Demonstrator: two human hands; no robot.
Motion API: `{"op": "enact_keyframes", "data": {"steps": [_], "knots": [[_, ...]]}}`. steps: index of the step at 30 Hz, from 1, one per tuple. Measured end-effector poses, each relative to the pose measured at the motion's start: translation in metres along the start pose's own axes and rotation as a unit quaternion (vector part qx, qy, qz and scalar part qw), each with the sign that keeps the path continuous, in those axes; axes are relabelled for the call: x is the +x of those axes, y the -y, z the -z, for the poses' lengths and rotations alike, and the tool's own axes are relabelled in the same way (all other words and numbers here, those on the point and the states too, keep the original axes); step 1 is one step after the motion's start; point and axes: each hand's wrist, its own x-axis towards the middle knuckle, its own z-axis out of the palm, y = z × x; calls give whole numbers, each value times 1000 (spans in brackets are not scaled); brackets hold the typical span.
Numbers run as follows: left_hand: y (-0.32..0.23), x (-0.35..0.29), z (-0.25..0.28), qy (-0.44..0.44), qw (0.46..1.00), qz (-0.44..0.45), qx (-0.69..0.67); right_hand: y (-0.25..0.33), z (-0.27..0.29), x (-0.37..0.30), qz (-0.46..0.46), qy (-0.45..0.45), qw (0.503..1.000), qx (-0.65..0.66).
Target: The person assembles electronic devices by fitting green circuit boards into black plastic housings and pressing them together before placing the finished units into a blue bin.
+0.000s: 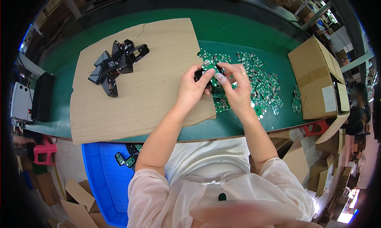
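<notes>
Both hands meet over the right edge of a flat cardboard sheet [139,109]. My left hand [192,87] is closed around a black plastic housing [197,75], its thumb on top. From the other side my right hand [239,87] grips the same housing, thumb and fingers at a green circuit board [209,64] on it. Whether the board is fully seated cannot be made out. Beside and beneath the right hand spreads a loose heap of small green circuit boards [265,83]. A cluster of black housings [115,67] lies on the sheet to the left.
An opened cardboard box [315,77] stands at the table's right end. Below the front edge sits a blue bin [105,180] with several housings fitted with boards [129,161]. A black upright device [42,97] is at the left; a red stool [316,127] is at the right.
</notes>
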Motion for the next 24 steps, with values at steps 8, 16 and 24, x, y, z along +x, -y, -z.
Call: {"op": "enact_keyframes", "data": {"steps": [8, 16, 24], "knots": [[1, -2, -7, 25, 991, -63, -112, -14, 0, -6, -208, -12, 947, 242], [-1, -2, -6, -15, 991, -57, -117, -18, 8, -10, -195, -49, 956, 215], [2, -1, -8, -18, 989, -68, -131, -11, -2, -13, -200, -53, 936, 285]]}}
